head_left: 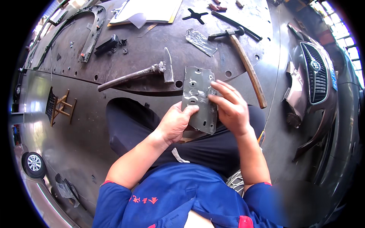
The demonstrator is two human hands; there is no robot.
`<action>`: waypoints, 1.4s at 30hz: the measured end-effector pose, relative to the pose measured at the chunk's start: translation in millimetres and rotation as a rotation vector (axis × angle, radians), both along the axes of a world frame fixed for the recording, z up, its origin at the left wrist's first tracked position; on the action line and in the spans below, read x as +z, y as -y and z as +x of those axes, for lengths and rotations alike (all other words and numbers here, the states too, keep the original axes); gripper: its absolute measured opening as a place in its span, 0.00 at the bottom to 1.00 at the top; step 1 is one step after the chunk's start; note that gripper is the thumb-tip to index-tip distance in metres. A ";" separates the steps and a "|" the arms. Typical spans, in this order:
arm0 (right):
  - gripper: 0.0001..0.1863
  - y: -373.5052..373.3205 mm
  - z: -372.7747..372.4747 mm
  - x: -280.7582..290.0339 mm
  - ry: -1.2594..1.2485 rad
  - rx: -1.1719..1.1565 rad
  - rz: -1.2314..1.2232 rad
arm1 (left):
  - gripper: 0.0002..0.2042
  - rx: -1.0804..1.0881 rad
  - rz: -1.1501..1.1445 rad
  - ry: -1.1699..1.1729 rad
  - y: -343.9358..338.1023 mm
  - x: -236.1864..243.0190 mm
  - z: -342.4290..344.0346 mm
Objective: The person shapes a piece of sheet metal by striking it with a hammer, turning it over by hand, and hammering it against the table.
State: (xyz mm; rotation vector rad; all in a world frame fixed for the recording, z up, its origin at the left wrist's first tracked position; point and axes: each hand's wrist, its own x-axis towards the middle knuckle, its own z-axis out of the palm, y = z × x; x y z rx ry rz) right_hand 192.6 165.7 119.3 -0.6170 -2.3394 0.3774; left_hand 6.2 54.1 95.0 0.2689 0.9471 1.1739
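A flat dark grey metal plate, with several holes, slots and scuffed bright patches, is held upright-tilted above my lap, just off the bench's near edge. My left hand grips its lower left side, thumb on the face and fingers hidden behind. Reaching in from the other side, my right hand has its fingers apart and stretched out, the tips touching the plate's right part. A hammer with a thin blade-like head lies at the bench edge left of the plate. A wooden-handled hammer rests to the right, its handle overhanging the edge.
On the dark metal bench lie a crumpled clear plastic bag, a black bar, a black cross-shaped piece, papers and a curved trim part. A wooden stool stands left; a car front is right.
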 end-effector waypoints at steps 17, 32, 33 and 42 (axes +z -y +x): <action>0.17 -0.2 68.9 61.4 -0.143 -0.173 -1.385 | 0.13 -0.096 -0.014 -0.244 -2.0 -16.7 4.5; 0.20 43.0 69.1 96.7 -0.378 0.064 -0.437 | 0.14 -0.015 -0.010 -0.236 -11.5 -38.5 13.9; 0.16 49.7 71.4 81.3 0.091 -0.169 -0.099 | 0.13 -0.028 -0.011 -0.256 -9.7 -39.6 14.0; 0.16 52.8 48.3 146.7 -0.369 -0.225 -0.438 | 0.14 0.021 -0.014 -0.224 -3.1 -13.7 6.7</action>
